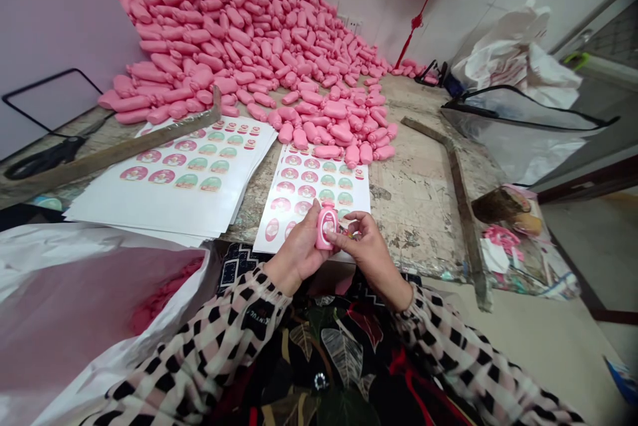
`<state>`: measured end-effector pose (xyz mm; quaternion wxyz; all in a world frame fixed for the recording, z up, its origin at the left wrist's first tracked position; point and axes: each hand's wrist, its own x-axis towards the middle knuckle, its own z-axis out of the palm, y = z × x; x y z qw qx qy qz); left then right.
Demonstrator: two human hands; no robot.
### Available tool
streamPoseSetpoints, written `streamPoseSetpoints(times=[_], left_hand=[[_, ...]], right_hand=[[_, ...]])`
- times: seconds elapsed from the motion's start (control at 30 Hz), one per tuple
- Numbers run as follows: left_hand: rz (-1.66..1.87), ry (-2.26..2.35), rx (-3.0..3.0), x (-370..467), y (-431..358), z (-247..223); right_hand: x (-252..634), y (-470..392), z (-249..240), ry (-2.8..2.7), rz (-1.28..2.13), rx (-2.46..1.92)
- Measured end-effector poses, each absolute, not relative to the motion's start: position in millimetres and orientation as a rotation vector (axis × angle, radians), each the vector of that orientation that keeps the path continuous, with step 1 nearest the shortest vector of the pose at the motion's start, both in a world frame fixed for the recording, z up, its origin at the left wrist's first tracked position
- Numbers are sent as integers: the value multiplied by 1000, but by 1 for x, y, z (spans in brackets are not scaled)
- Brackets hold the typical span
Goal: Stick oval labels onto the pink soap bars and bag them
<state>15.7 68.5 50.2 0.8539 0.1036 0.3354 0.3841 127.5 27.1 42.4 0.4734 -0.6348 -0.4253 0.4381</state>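
A small pink bottle (326, 226) with an oval label on its front stands upright between my hands. My left hand (302, 244) is closed round its left side and back. The thumb of my right hand (367, 246) presses on the label, and its other fingers are curled at the bottle's right; whether they hold anything else is too small to tell. Behind the bottle lies a sheet of stickers (299, 197), pink and green, at the table's front edge. A large heap of pink bottles (239, 34) covers the back of the table and reaches onto that sheet.
More sticker sheets (169, 193) are stacked at the left under a wooden strip (114, 150), beside black scissors (44, 159). A white sack (60, 319) with pink pieces is at lower left. At the right are another strip (461, 203) and a clear bag (518, 127).
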Motion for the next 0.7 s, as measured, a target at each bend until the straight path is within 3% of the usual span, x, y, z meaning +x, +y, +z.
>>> streamPoseSetpoints(times=[0.37,0.6,0.7], left_hand=[[733,638,642,5,60,53],[779,709,656,-18,59,62],[945,897,681,-65,53,68]], right_hand=[[122,45,53,-823,1404,-1242],[142,60,43,-944,1364,-1368],[170,90,40,-1142,1088,-1524]])
